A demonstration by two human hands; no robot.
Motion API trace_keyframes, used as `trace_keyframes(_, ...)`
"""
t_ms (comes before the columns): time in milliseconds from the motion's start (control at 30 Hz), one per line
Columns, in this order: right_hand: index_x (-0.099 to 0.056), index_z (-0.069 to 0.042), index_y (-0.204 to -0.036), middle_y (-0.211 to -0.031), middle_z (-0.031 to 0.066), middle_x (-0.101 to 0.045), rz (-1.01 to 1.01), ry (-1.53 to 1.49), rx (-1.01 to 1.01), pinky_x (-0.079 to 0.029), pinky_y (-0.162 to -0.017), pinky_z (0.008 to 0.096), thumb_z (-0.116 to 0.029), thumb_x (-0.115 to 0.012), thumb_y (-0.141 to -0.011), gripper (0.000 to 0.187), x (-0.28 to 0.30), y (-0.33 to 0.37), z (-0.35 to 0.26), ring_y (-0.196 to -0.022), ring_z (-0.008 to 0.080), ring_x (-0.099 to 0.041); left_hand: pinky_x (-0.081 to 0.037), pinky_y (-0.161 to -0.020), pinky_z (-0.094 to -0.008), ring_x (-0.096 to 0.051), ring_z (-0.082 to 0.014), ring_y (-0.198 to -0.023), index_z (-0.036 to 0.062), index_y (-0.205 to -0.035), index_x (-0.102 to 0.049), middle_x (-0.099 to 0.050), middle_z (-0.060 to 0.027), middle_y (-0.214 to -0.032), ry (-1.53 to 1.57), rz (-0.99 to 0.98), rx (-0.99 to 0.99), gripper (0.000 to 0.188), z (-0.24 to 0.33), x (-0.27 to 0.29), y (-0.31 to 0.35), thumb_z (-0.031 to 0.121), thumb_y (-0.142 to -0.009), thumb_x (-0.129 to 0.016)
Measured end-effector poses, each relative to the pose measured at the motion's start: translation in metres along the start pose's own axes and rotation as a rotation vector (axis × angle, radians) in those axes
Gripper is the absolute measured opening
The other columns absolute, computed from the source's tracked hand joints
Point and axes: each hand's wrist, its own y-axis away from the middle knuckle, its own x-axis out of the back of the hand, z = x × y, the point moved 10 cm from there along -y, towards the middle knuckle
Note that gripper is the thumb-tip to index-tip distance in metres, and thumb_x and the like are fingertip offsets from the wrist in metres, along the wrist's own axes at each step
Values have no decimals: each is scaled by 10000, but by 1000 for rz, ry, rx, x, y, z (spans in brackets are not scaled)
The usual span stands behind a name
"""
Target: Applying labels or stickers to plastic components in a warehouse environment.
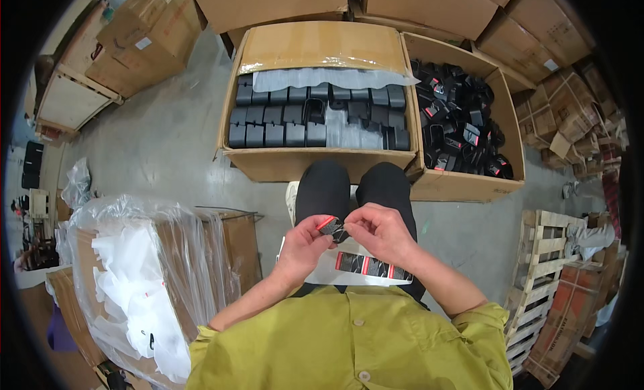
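Left hand [302, 248] grasping small black red-labelled piece [329, 226], just beyond strip of black-and-red rectangular labels [378, 267]; right hand [385, 233] at piece's edge (can't tell if gripping anything). Brown cardboard box [302, 163] farther beyond strip.

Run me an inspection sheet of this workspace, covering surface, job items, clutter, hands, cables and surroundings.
Surface: white sheet with red-and-black labels across the lap; grey floor below.
Job items: small labelled black piece in hand; left carton holds rowed black parts; right carton holds jumbled ones, some labelled.
Clutter: clear plastic and white sheeting over a carton at left.
Hands: left hand holds the piece; right hand has its fingertips close together at it, grip unclear.
Cables: nothing seen for certain; thin dark strip beside the plastic-covered carton, possibly strapping.
Surroundings: stacked cartons ahead, slatted wooden pallet at right.
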Motion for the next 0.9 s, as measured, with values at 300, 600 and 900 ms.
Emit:
trace_keyframes(300,-563,-14,-722,-631,44,-500,255,61,141,-386,-479,233,-20,-613,-694,57,39,-22,-4,-531,113,-482,-435,-845,-338,-513,-220,-995,39,-1226,-367,-469,-139,-1166,-591,342,-298,515,71,41,-43,-4,-744,-544)
trace_keyframes(600,-524,8,-997,-603,-14,-458,269,-184,-111,-368,-488,184,-52,-602,-767,249,38,-31,70,-521,33,-407,-464,-731,-403,-566,-360,-842,-51,-970,-469,-569,-254,-899,-1389,370,-85,552,30,93,-252,393,-691,-641)
trace_keyframes(900,-444,-16,-1115,-675,-17,-503,336,-404,-114,-364,-518,162,-13,-586,-775,369,54,-24,82,-587,11,-435,-463,-748,-396,-559,-332,-876,25,-1151,-314,-533,-208,-957,-1416,409,-20,678,28,57,-271,310,-635,-648)
